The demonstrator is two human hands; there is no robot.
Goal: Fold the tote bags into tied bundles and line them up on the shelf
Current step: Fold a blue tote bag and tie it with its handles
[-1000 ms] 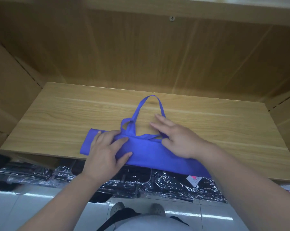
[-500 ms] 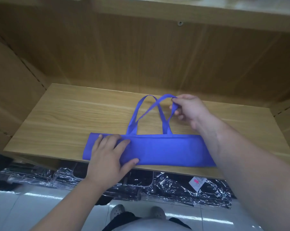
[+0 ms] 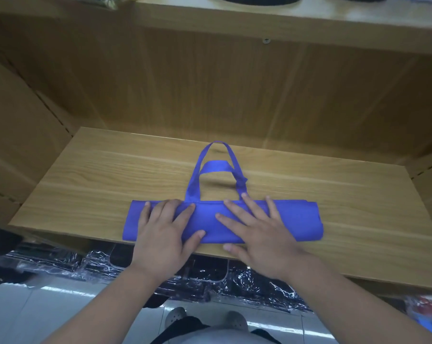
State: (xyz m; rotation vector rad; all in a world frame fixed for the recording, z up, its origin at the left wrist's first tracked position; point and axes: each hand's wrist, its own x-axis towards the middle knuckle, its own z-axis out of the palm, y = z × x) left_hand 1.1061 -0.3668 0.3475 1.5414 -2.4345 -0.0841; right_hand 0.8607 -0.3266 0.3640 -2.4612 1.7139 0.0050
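A blue tote bag [image 3: 299, 219] lies folded into a long flat strip along the front edge of the wooden shelf [image 3: 85, 189]. Its two handles [image 3: 216, 166] point away from me, flat on the board. My left hand [image 3: 164, 232] rests flat on the strip's left half, fingers spread. My right hand [image 3: 257, 232] lies flat on the middle of the strip, fingers spread, thumb at the shelf's front edge. Neither hand grips the fabric.
The shelf has a wooden back panel and side walls, and another shelf board [image 3: 259, 23] runs overhead. Under the shelf lie dark goods in clear plastic wrap [image 3: 98, 266]. My feet [image 3: 175, 316] stand on a pale tiled floor.
My right hand let go of the handles, which now lie straight back, and came down flat on the folded strip. My left hand stayed pressing the left half.
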